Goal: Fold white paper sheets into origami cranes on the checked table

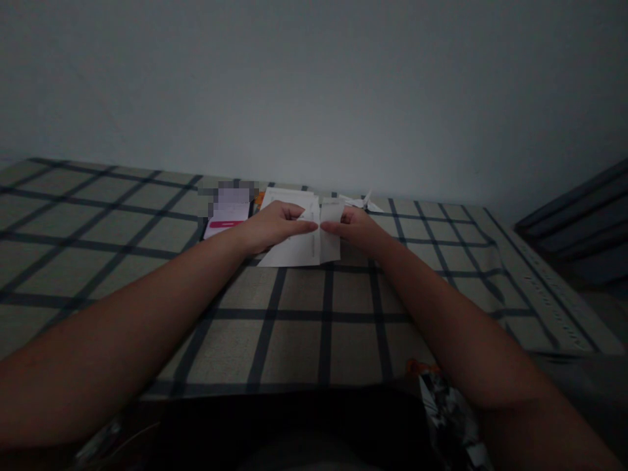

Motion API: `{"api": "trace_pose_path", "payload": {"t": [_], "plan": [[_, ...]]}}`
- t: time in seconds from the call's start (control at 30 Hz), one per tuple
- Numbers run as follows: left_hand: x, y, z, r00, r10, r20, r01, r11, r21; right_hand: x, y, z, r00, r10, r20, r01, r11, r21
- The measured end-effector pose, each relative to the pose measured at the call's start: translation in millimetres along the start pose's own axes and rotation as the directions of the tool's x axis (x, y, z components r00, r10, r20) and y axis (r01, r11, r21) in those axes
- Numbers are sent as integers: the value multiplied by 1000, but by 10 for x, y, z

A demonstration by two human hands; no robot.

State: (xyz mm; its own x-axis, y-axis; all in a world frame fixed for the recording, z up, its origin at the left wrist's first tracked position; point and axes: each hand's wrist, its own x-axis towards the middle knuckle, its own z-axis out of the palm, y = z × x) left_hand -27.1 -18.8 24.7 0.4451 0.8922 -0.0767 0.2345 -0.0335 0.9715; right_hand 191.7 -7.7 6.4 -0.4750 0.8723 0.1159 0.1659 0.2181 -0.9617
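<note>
A white printed sheet of paper [299, 255] is held at the middle of the table, with a crease running down near its right side. My left hand [275, 227] grips it from the left, its thumb pressed on the paper beside the crease. My right hand [357, 227] pinches the narrow strip right of the crease, and the two thumb tips nearly meet. The fingers under the paper are partly hidden. Just behind my right hand lies a white folded paper piece [366, 201] with pointed ends.
Left of the paper stands a phone [228, 212] with a lit screen, partly blurred out. A small orange thing [258, 197] shows beside it. A checked cloth [294, 340] covers the table, which meets a plain wall [314, 91]. A crumpled shiny wrapper [449, 409] is at the lower right.
</note>
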Motion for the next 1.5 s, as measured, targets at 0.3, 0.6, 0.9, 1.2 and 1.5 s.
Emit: {"api": "trace_pose_path", "payload": {"t": [0.3, 0.6, 0.9, 1.2, 1.5], "plan": [[24, -25, -7, 996, 85, -38, -81, 991, 104, 4, -8, -10, 999, 13, -51, -16, 999, -52], [57, -41, -10, 995, 83, -46, -81, 996, 40, -23, -33, 23, 976, -198, -89, 171, 954, -248], [62, -63, -14, 999, 4, -54, -8, 998, -61, -17, -31, 15, 991, -120, -66, 111, 985, -134], [43, -37, 7, 997, 39, -64, -38, 999, 9, -39, -34, -5, 997, -62, -49, 54, 988, -145], [42, -24, 2, 999, -5, -43, 2, 998, -66, -67, -113, 50, 950, -297, -93, 239, 888, -394]]}}
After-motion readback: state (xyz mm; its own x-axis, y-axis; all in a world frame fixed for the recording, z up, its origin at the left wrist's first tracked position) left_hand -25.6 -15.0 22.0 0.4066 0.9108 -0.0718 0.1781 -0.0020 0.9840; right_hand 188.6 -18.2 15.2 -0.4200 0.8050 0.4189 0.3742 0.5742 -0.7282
